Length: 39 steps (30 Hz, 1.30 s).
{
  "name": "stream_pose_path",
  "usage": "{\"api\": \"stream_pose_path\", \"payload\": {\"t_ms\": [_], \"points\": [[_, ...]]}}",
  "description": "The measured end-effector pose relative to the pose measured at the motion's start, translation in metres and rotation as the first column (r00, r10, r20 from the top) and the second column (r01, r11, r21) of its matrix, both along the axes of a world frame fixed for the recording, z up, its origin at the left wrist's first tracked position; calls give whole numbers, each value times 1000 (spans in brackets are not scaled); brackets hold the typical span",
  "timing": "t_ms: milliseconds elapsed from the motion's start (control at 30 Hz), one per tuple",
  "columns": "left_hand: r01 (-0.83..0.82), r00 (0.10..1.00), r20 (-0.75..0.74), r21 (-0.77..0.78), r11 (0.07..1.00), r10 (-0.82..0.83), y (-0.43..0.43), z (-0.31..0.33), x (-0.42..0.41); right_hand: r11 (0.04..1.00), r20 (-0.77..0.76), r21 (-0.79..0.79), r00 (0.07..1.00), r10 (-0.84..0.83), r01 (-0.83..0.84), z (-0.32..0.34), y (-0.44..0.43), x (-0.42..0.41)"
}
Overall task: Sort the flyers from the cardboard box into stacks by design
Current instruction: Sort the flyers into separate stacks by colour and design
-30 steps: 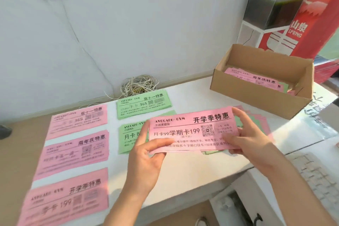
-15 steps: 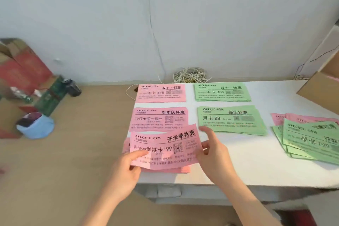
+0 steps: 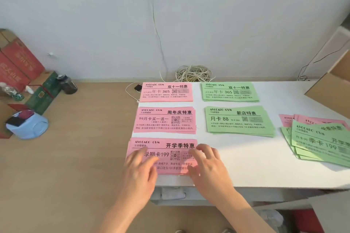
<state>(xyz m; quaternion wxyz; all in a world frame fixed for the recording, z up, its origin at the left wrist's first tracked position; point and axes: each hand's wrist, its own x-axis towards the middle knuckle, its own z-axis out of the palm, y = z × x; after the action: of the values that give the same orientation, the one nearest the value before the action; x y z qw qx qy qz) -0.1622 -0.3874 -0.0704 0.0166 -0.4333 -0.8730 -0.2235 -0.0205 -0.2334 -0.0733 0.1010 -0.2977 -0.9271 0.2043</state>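
Note:
Five sorted stacks lie on the white table (image 3: 236, 166). The nearest is a pink "199" flyer stack (image 3: 166, 149). My left hand (image 3: 140, 170) lies flat on its left part and my right hand (image 3: 206, 166) rests with straight fingers on its right edge. Behind it are a pink "99" stack (image 3: 164, 120) and a pink "365" stack (image 3: 166, 91). To the right sit a green "88" stack (image 3: 239, 121) and a green "365" stack (image 3: 230, 91). A loose pile of mixed green and pink flyers (image 3: 318, 140) lies at the right. The cardboard box (image 3: 333, 89) shows only a corner at the right edge.
A coil of cable (image 3: 193, 73) sits against the wall behind the stacks. On the wooden surface to the left stand a light blue container (image 3: 28, 125), a dark bottle (image 3: 67, 84), a green box (image 3: 44, 94) and red cartons (image 3: 17, 62).
Both hands carried a pink "199" flyer from the right side to the left and laid it on the near pink stack. They now rest flat on it. The view swung left.

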Motion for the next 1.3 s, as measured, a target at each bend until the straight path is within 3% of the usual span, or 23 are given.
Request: {"api": "stream_pose_path", "payload": {"t_ms": [200,300,400,567,733,900,1000,1100,1167,1300], "points": [[112,993,-1,-270,956,-117,23,-5,6,993,208,90,976,61,-81,2,-1,10],[103,989,-64,-353,930,-134,36,0,3,992,218,25,969,115,-123,7,2,13],[134,982,-83,-326,936,-170,57,10,9,994,166,-73,982,89,-77,20,16,28],[345,937,-20,-99,934,-348,119,16,50,991,152,-11,980,-130,133,39,79,98],[515,857,21,-65,854,-515,193,16,115,939,300,62,891,-341,338,42,163,193],[704,710,23,-22,709,-704,286,6,176,885,353,80,817,-455,458,31,236,261],[759,651,83,-88,645,-754,334,1,214,856,386,29,784,-485,516,20,262,281],[729,670,107,-280,624,-734,367,-1,235,849,428,-22,773,-469,527,11,273,292],[702,681,76,-351,620,-728,376,-6,238,856,410,26,776,-480,515,10,275,297],[767,554,-78,-337,545,-829,379,-13,231,876,352,51,813,-465,479,13,278,306]]}}
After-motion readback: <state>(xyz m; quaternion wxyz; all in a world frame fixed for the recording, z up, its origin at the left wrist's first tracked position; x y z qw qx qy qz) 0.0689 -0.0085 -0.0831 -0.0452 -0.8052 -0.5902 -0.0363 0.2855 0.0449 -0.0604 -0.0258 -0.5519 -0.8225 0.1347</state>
